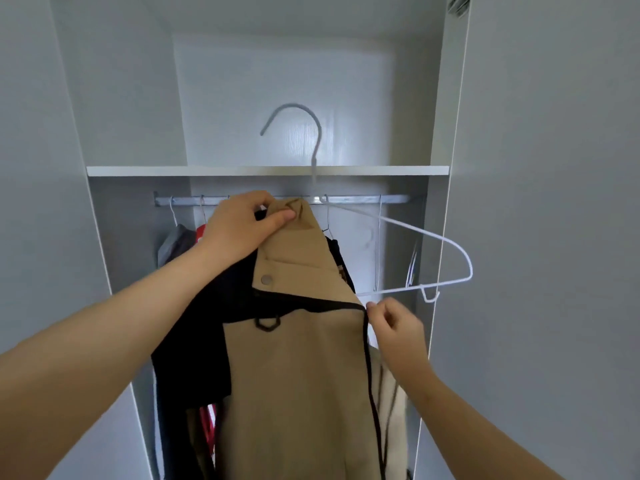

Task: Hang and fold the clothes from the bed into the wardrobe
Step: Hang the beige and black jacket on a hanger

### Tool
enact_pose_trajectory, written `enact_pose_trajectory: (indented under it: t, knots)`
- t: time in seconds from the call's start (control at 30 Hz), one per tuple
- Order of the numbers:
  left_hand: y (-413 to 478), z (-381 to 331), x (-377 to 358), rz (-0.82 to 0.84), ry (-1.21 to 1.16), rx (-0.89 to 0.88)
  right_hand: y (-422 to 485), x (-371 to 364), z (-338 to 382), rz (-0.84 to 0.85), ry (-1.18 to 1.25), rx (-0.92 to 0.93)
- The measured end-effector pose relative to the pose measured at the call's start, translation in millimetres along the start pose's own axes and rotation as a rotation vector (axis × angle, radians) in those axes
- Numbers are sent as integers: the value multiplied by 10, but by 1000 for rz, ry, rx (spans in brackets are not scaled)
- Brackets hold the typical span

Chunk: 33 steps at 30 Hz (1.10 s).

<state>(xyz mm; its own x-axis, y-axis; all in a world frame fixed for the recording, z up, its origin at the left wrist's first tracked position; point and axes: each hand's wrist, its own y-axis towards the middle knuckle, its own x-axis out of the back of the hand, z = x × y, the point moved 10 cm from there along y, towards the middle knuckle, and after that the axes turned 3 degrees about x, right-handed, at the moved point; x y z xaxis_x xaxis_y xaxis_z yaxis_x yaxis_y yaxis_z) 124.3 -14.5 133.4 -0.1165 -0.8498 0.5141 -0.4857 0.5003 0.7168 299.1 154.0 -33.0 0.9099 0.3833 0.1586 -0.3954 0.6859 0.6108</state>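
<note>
A person's left hand (242, 230) grips the bunched collar of a beige jacket (298, 368), thumb pressed over the fabric, holding it up in front of the open wardrobe (131, 98). The right hand (396, 329), lower and to the side, pinches the jacket's black-trimmed edge between thumb and fingertips.

A white wire hanger (294, 106) tilts up from behind the collar, its hook above the left hand and in front of the shelf (207, 171). One shoulder juts out above the right hand. The other half is hidden under the jacket.

Behind both hands runs the metal rail (360, 200), partly blocked by the left hand and collar. Beyond the left forearm hang a grey garment (173, 244) and a sliver of red cloth (201, 233), both mostly covered.

Dark fabric (194, 348) drapes beneath the left wrist; whether it is the jacket's lining or a separate piece cannot be told. The jacket's hem is cut off at the bottom edge.
</note>
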Motion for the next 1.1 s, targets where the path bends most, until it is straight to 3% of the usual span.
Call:
enact_pose_trajectory:
  t: [0.1, 0.17, 0.27, 0.43, 0.5, 0.67, 0.77, 0.83, 1.0, 1.1]
  knots:
    - [49, -65, 181, -15, -88, -28, -46, -186, -345, 187, 22, -214]
    - [43, -141, 228, 25, -158, -61, -96, -376, -397, 347, 23, -260]
    - [8, -210, 220, 125, -182, -100, -141, -701, -212, 482, 285, -303]
    - [-80, -102, 135, 241, -130, -80, -139, -1069, 193, 677, 315, -50]
    - [-114, -30, 140, 249, -139, -65, -192, -1126, 220, 741, 320, -80]
    - [-121, 171, 280, 198, -222, 2, -231, -1279, 69, 777, 17, -92]
    - [-128, 264, 361, 163, -278, 38, -368, -1312, -12, 814, 68, -162]
    - [-125, 319, 436, 112, -346, 59, -514, -1314, -111, 902, 67, -232]
    - [-76, 426, 495, 80, -343, 94, -815, -1253, -444, 1211, -261, -336]
    - [-87, 515, 447, 139, -321, 115, -675, -1167, -516, 1117, -265, -330]
